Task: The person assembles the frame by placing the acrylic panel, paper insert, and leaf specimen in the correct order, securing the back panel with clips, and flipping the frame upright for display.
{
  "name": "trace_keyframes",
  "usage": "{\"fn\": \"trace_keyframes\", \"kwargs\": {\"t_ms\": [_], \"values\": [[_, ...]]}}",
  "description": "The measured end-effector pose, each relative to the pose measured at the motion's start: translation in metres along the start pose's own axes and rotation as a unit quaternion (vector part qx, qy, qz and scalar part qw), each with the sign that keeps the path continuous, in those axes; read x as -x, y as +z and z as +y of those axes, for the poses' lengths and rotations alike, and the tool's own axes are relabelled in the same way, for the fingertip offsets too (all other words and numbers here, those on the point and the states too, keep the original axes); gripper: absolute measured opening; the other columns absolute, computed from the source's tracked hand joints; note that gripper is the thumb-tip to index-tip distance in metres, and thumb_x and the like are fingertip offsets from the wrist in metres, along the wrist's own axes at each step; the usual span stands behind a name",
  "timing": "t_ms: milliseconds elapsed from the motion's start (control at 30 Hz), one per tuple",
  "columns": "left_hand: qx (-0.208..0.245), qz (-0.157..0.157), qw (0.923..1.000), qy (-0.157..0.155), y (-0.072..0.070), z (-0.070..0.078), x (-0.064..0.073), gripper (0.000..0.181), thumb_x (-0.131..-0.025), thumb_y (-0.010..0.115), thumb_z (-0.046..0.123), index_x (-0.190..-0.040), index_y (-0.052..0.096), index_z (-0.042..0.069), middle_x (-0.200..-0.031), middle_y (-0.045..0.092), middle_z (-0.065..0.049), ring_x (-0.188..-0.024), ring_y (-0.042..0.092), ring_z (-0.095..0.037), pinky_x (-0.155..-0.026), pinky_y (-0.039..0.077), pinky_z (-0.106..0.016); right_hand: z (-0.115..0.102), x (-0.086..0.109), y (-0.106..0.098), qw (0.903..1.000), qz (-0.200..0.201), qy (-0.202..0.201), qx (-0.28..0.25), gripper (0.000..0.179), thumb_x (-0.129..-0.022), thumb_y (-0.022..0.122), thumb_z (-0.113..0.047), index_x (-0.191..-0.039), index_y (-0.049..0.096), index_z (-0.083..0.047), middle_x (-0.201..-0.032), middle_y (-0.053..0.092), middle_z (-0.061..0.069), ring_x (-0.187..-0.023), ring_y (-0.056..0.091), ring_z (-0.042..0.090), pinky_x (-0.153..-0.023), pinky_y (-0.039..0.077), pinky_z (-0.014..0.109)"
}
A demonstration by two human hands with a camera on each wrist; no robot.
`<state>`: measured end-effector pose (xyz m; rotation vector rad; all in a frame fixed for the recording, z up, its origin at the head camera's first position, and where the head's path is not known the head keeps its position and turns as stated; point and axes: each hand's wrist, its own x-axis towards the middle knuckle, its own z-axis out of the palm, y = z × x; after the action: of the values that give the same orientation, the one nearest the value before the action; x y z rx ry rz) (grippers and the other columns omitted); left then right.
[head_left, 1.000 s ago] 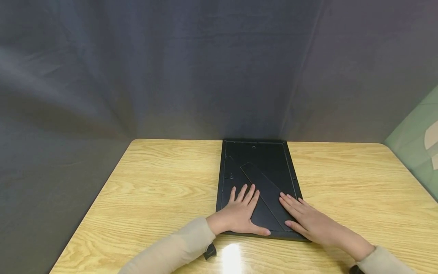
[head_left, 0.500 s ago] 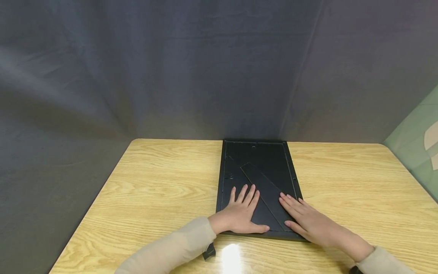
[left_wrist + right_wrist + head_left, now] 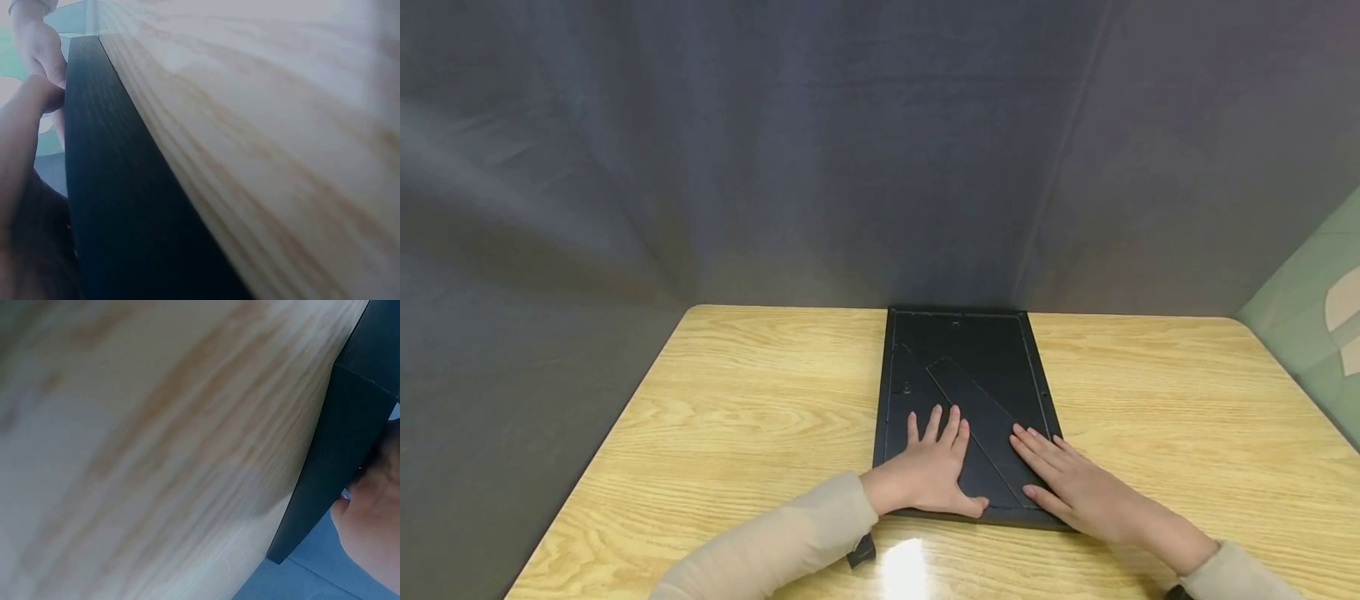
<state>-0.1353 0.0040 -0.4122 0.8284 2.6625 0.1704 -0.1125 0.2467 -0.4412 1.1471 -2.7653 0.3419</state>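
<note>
A black picture frame (image 3: 981, 350) lies face down on the wooden table, its back panel and diagonal stand leg uppermost. My left hand (image 3: 932, 471) rests on the near left part of the back, fingers spread and straight, thumb at the near edge. On the near right corner lies my right hand (image 3: 1075, 483), its straight fingers together and pointing in over the stand leg. Seen from the left wrist, the dark side edge of the frame (image 3: 119, 169) runs along the tabletop. The right wrist view has the frame's corner (image 3: 337, 425) with part of my right hand (image 3: 375, 512) beside it.
The light wooden table (image 3: 737, 400) extends to both sides of the frame. A dark grey curtain (image 3: 850, 150) hangs behind the table's far edge and down its left side. A green surface (image 3: 1318, 308) shows at the far right. Dark straps sit at both wrists.
My left thumb has bent a little at the near edge of the frame. The picture frame and the right hand stay in place.
</note>
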Motion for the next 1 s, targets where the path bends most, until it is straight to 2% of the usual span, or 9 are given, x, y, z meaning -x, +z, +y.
{"fn": "trace_keyframes", "kwargs": {"t_ms": [233,533,733,867,1000], "values": [[-0.004,0.008,1.0,0.001,0.002,0.0,-0.004,0.099,-0.082,0.058,0.064,-0.153,0.019,0.007,-0.162,0.006,-0.013,-0.149,0.005,-0.036,-0.116,0.013,-0.065,0.0,0.0,0.0,0.9999,-0.007,0.009,-0.009,0.058,-0.097,0.053,-0.032,-0.146,0.038,-0.004,-0.15,0.04,0.018,-0.138,-0.013,-0.015,-0.111,-0.013,0.002],[0.007,0.031,0.9995,0.001,0.004,0.002,-0.002,0.097,-0.081,0.061,0.061,-0.152,0.023,0.006,-0.161,0.01,-0.013,-0.149,0.008,-0.037,-0.114,0.016,-0.067,0.001,0.0,0.0,0.9999,-0.005,0.005,-0.007,0.058,-0.097,0.054,-0.032,-0.145,0.039,-0.004,-0.148,0.042,0.019,-0.137,-0.013,-0.016,-0.11,-0.014,0.002],[0.02,0.032,0.9993,0.002,0.003,0.003,-0.002,0.096,-0.081,0.062,0.059,-0.151,0.024,0.005,-0.161,0.011,-0.014,-0.149,0.008,-0.038,-0.114,0.015,-0.067,0.0,0.0,-0.001,0.9999,-0.007,0.01,-0.007,0.058,-0.097,0.054,-0.033,-0.145,0.039,-0.005,-0.149,0.042,0.018,-0.137,-0.013,-0.016,-0.11,-0.014,0.002],[0.03,0.024,0.9992,0.009,0.003,-0.003,-0.002,0.097,-0.082,0.061,0.061,-0.152,0.022,0.006,-0.162,0.009,-0.012,-0.149,0.007,-0.036,-0.115,0.015,-0.066,0.0,0.0,-0.001,0.9999,-0.009,0.008,-0.007,0.058,-0.097,0.054,-0.033,-0.145,0.039,-0.004,-0.149,0.042,0.019,-0.137,-0.013,-0.016,-0.11,-0.014,0.002],[0.036,0.021,0.9988,0.025,0.001,-0.016,0.0,0.092,-0.086,0.054,0.064,-0.153,0.021,0.012,-0.162,0.009,-0.006,-0.15,0.009,-0.029,-0.118,0.016,-0.06,0.0,0.0,0.0,0.9998,-0.011,0.01,-0.011,0.058,-0.097,0.053,-0.033,-0.146,0.038,-0.004,-0.149,0.04,0.018,-0.137,-0.013,-0.015,-0.11,-0.014,0.003]]}}
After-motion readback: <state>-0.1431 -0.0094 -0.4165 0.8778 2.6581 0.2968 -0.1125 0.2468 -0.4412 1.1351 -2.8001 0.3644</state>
